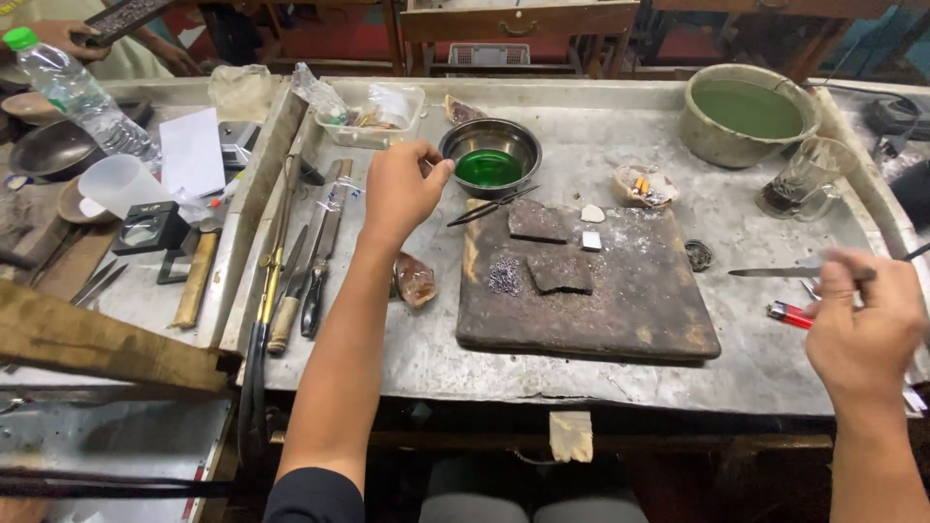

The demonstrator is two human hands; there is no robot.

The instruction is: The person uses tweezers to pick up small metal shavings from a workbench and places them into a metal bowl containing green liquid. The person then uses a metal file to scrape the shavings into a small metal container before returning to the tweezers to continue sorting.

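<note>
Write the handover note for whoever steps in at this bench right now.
Left hand: at the rim of the steel bowl of green liquid, fingers pinched; whether they hold anything is hidden.
Right hand: raised at the right edge, pinching a thin tool, blurred.
Tweezers lean off the bowl onto the dark board. On the board: two dark slabs, a small white block, a heap of tiny metal bits.
Red lighter lies by the right hand.
Done and left: cannot tell.

Steel bowl of green liquid, upright

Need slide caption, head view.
Left hand touches steel bowl of green liquid; right hand holds thin metal tool.
</note>
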